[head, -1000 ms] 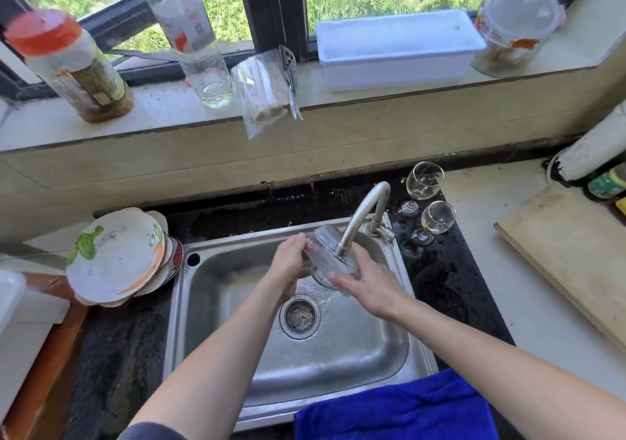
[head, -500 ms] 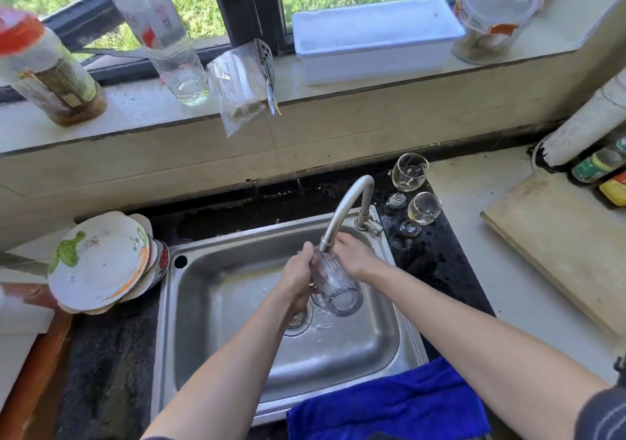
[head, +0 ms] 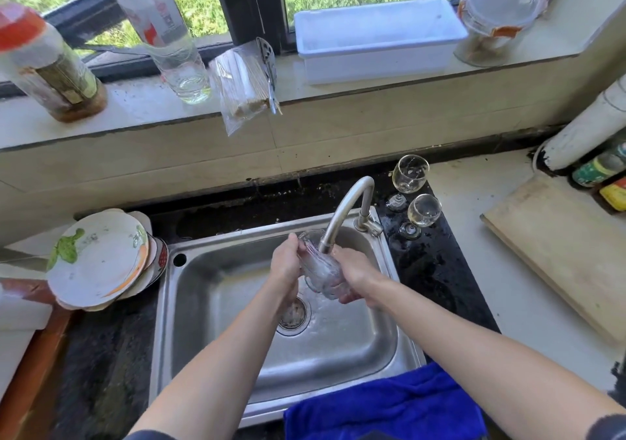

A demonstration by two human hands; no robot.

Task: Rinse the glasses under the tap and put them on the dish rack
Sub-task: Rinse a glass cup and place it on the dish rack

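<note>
Gripping glass (head: 321,273) | hands: left (head: 286,268), right (head: 355,275) | tap (head: 342,214) spout at mouth

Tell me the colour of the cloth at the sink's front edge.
The cloth is bright blue; head view.

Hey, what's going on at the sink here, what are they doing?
A person is rinsing a ribbed glass over the sink. The left hand and right hand grip it from either side, tilted at the spout of the tap. Two stemmed glasses stand on the dark counter right of the tap; plates are stacked left of the sink.
</note>
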